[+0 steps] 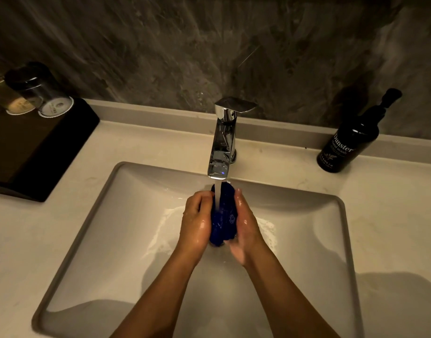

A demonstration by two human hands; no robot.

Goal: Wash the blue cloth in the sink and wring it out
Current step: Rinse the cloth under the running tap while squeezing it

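Both palms, left hand (196,217) and right hand (243,224), pressed on cloth (224,215) under tap (221,152): risk of splashing beyond sink (73,252) from hard squeezing.

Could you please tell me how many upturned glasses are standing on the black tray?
2: both at the far end of the black tray, left of the sink; one glass nearer the tap, the other glass beside it at the picture's edge. More may lie out of frame.

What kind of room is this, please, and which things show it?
Most likely a bathroom, perhaps in a hotel. A rectangular sink is set into a pale countertop, with a chrome faucet running, a black hand wash bottle at the right and upturned glasses on a black tray.
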